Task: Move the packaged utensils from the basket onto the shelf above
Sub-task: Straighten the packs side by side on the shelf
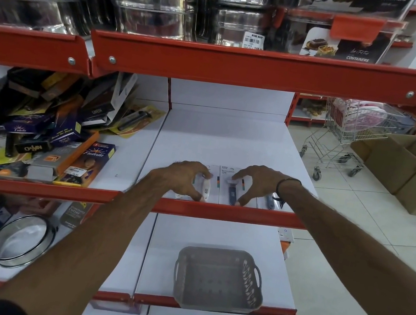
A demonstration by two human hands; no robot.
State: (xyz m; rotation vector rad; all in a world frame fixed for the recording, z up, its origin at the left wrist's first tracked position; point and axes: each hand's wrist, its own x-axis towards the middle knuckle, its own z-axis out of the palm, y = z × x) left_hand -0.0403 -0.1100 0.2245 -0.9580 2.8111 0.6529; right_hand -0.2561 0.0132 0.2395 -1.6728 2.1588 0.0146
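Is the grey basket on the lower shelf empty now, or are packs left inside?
Empty. The grey basket shows only its bare perforated floor; the packaged utensils lie flat on the shelf above.

Carded utensils [233, 188] flat in row on shelf [230, 144], grey basket [219, 279] empty below

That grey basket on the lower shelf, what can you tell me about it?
The grey basket looks like plastic, squarish with rounded corners, a loop handle on each side and slotted walls; small holes dot its floor. It sits upright near the front edge of the white lower shelf, and looks empty. Nothing touches it: both hands are at the shelf above.
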